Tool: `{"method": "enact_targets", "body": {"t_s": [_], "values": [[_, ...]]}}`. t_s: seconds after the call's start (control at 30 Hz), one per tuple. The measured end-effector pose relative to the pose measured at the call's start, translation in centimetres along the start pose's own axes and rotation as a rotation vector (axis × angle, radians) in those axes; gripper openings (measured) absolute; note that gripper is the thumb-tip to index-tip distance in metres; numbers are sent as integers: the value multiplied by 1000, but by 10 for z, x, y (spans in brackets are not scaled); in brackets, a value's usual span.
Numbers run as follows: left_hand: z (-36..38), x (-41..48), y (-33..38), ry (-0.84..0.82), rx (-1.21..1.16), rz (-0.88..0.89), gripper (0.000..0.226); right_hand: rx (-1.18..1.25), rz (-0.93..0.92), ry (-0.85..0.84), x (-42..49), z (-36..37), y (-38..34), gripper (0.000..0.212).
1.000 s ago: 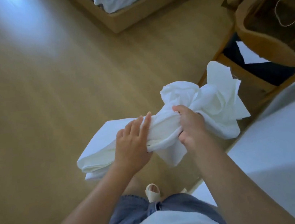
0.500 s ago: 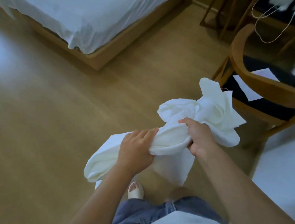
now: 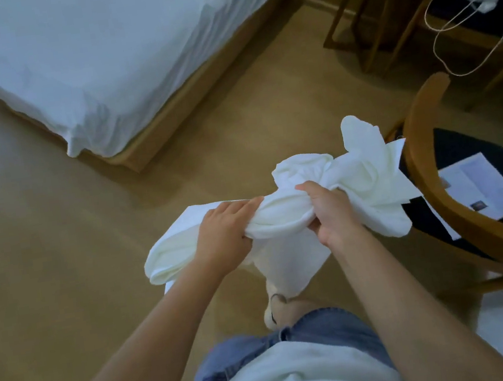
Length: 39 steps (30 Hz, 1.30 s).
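Observation:
A bunched white cloth (image 3: 283, 218) hangs in the air in front of me, above the wooden floor. My left hand (image 3: 224, 236) grips its left part with the fingers curled over the top. My right hand (image 3: 330, 211) grips the gathered middle, and a crumpled mass of the cloth spreads out to the right of it. A loose flap hangs down below both hands and hides part of my foot.
A bed with a white sheet (image 3: 88, 51) on a wooden frame stands at the upper left. To the right is a wooden chair (image 3: 438, 196) with a dark seat and a paper sheet (image 3: 483, 190). Wooden furniture with white cables (image 3: 448, 33) fills the upper right corner.
The view has lifted, so the bed and the far furniture fill more of the frame. My left fingers have closed from lying on the cloth to gripping it. Both hands still hold the cloth.

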<state>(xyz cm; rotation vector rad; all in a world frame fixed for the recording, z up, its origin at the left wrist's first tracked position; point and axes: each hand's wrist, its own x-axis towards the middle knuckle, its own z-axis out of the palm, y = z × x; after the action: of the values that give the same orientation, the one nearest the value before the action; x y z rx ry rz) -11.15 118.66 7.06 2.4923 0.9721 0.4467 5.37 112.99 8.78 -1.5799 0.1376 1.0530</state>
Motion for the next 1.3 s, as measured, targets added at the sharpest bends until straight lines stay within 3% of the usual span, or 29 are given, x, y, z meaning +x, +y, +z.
{"method": "enact_targets", "body": {"t_s": [0.37,0.6,0.77,0.93,1.03,1.3], "values": [[-15,240,-79,12,15,-132,64,-107,-71,-122,176,141,-166,20],[-30,409,-163,15,16,-112,53,-56,-34,-69,284,249,-255,36],[-55,540,-205,34,-18,-61,50,39,-83,-4,357,310,-332,25],[-55,657,-232,11,-28,-83,51,68,-106,6,431,350,-400,18],[-46,731,-243,21,-9,-92,53,59,-121,-8,490,368,-447,23],[-43,932,-258,67,81,-169,52,51,-144,-154,636,435,-597,18]]}}
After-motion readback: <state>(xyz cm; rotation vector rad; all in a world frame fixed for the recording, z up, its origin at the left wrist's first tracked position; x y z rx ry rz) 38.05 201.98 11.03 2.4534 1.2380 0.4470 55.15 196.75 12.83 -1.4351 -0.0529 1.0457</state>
